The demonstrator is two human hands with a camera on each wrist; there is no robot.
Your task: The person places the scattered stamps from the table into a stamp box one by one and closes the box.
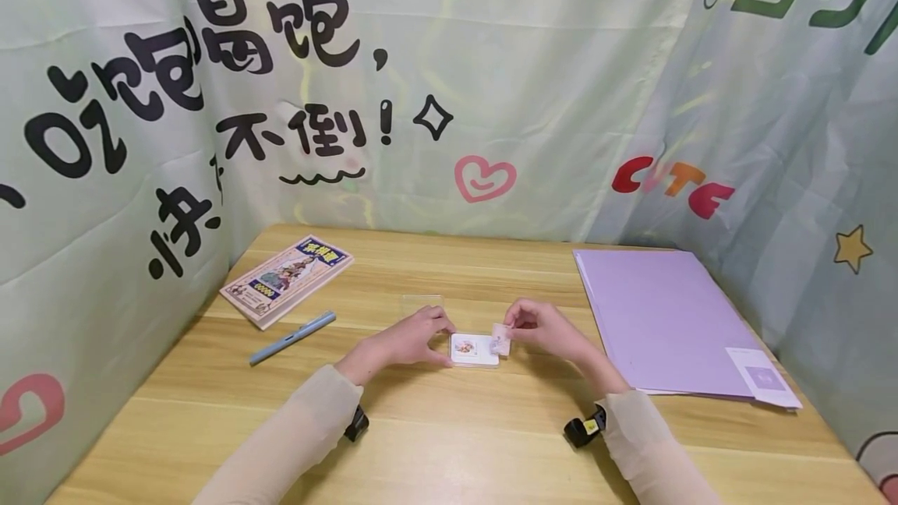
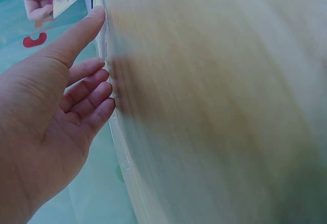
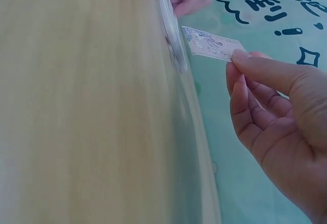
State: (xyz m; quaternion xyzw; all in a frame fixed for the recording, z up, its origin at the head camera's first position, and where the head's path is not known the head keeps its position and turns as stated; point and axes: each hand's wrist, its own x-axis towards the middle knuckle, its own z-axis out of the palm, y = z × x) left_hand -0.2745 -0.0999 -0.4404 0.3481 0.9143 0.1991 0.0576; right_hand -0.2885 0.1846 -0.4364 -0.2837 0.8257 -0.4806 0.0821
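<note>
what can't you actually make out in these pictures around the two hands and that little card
- Head view: the picture on the small card pinched by the right hand is too small to read.
- Left wrist view: the white case at the left hand is edge-on and blurred.
- Right wrist view: the table is a blur.

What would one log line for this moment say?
left hand: steadies white card | right hand: pinches small sticker above card | on table

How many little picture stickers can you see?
2: one sticker sits on the white card that the left hand steadies; the other sticker is pinched in the right hand. More may be hidden.
</note>
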